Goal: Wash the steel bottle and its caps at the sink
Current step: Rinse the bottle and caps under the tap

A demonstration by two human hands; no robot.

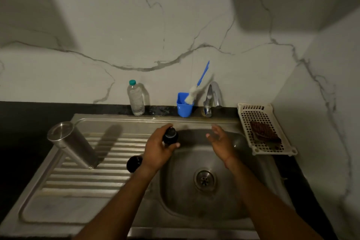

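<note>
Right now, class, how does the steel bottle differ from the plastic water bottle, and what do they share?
The steel bottle is opaque metal; the plastic bottle is clear, teal-capped. The steel bottle stands on the drainboard; the plastic bottle on the dark counter. Both stand untouched.

Our left hand (158,149): reached forward, back facing up, thumb and fingers curled round a black cap (170,136) | our right hand (221,141): level with the left but apart, palm turned inward, fingers loosely spread, holding nothing | our forearms: both bare, angling in from the lower edge
</note>
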